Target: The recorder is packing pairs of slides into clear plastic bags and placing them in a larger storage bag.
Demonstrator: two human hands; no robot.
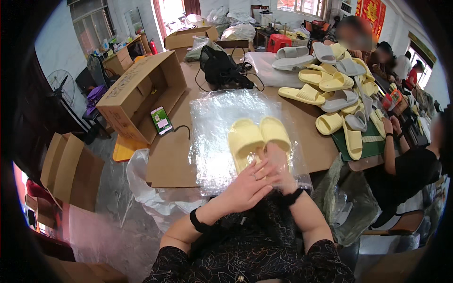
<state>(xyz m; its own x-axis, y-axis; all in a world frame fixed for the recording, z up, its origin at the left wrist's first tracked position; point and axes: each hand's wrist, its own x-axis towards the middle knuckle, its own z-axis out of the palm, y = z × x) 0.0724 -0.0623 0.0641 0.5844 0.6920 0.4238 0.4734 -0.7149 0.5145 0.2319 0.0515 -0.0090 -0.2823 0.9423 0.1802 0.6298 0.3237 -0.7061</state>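
A pair of pale yellow slippers (246, 137) lies side by side, toes pointing away from me, on clear plastic bags (210, 141) stacked on the table. My right hand (279, 165) reaches over the right slipper, at its opening; its fingers are partly hidden and blurred, so its grip cannot be made out. Crossing in front of it, my left hand (252, 183) has its fingers stretched out, near the heel ends of the slippers and overlapping my right hand in view. A ring and dark wristbands are on my hands and wrists.
Yellow and grey slippers (337, 101) are heaped at the right, beside a co-worker (401, 158). A phone (162, 120) lies on the cardboard-covered table (172, 165) before an open carton (141, 94). A black bag (219, 66) sits behind the plastic. Loose plastic (347, 203) hangs at the right.
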